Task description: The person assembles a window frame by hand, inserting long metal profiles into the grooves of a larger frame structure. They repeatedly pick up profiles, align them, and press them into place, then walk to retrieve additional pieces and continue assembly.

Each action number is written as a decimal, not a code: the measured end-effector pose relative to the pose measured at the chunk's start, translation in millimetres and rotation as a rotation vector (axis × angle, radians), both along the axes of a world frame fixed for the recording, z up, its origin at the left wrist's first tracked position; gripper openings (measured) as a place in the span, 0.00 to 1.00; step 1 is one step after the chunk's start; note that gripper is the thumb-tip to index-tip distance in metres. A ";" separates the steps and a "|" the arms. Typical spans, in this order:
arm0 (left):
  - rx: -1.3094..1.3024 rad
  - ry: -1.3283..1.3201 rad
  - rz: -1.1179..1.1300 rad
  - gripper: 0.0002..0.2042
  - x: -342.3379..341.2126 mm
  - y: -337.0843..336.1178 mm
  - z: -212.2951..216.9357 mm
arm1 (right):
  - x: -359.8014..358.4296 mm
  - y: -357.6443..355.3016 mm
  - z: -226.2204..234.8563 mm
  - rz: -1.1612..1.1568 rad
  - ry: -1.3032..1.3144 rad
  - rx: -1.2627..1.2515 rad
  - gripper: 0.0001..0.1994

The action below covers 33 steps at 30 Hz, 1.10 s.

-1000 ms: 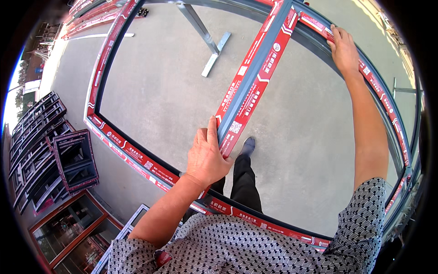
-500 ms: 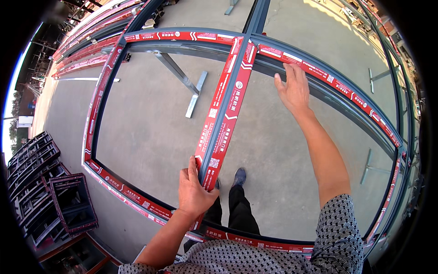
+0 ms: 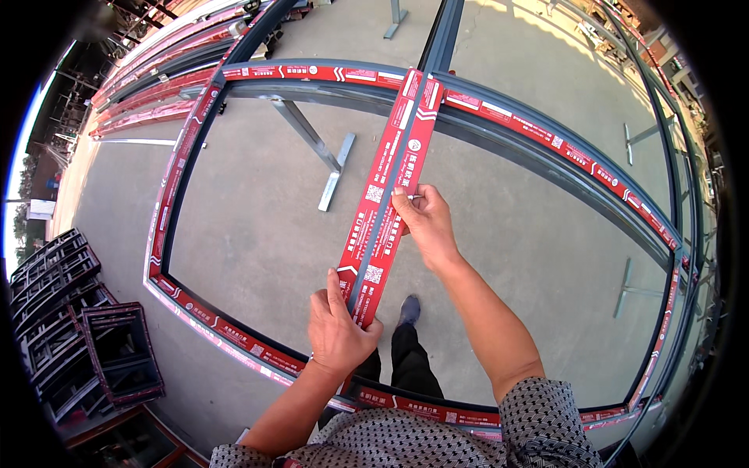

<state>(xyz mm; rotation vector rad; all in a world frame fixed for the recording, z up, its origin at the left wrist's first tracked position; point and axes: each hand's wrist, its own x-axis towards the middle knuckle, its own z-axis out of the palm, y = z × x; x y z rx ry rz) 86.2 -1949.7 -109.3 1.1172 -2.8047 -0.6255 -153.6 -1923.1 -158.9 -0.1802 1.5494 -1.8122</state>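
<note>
A long dark grey metal bar (image 3: 384, 210) with red printed film along both sides runs from near my body to the crossbar (image 3: 507, 111) of a large window frame (image 3: 186, 148). My left hand (image 3: 341, 327) is wrapped around the bar's near part, its index finger lying along the left side and its thumb on the right. Farther up, my right hand (image 3: 425, 222) grips the bar's right edge, thumb on top and the other fingers curled at the side and partly hidden. Red film also covers the frame's rails.
A grey metal stand leg (image 3: 316, 148) shows through the left opening, and another stand (image 3: 626, 288) is at the right. Stacked dark frames (image 3: 121, 351) lie at the lower left. Red-wrapped profiles (image 3: 172, 86) are piled at the far left. My shoe (image 3: 409, 310) is on the concrete floor.
My right hand has come from beside the crossbar, down and left, onto the bar's middle. My left hand stays on the near part. The bar's film strips now look wider in view.
</note>
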 end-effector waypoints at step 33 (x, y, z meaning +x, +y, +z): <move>-0.168 -0.140 0.834 0.47 189.8 -222.8 8.4 | 193.7 174.0 -17.9 0.150 0.412 0.534 0.09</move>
